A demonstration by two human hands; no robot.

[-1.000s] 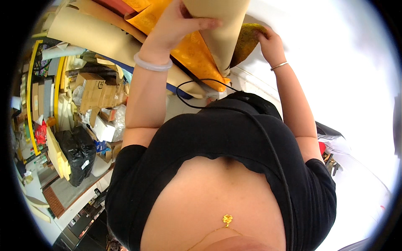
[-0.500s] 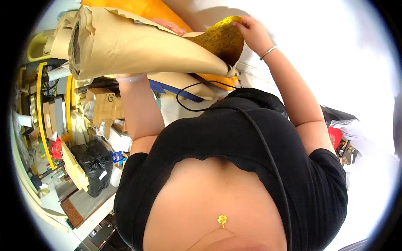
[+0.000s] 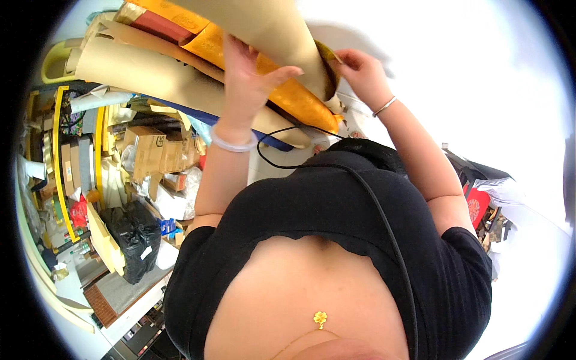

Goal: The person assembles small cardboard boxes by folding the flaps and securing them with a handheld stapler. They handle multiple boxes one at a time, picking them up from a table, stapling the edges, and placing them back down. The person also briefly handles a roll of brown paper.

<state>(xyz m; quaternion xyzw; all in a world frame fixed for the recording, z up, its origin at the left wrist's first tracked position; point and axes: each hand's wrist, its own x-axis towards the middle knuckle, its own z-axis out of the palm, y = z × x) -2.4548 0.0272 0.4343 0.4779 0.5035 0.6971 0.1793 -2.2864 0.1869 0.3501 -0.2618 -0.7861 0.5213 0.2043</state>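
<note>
- Fingers (image 3: 348, 58) of the right hand (image 3: 367, 75) are pinching tightly together on the golden edge (image 3: 326, 53) of a big tan roll (image 3: 276, 30).
- The left hand (image 3: 247, 84) is holding its thumb wide apart from its fingers; some tips are hiding, so I cannot tell if they are touching the roll.
- That tan roll is slanting down between the two hands, and its lower end is sitting near the right fingertips.
- An orange roll (image 3: 300, 99) with a pattern is lying behind the left thumb.
- Another tan roll (image 3: 144, 66) is resting to the left of the left fingers, and a red piece (image 3: 157, 27) is peeking out past it.
- Brown boxes (image 3: 147, 153) are piling up farther left and below the left fingers.
- A black bag (image 3: 129, 240) is sitting even farther from those fingers, below the boxes.
</note>
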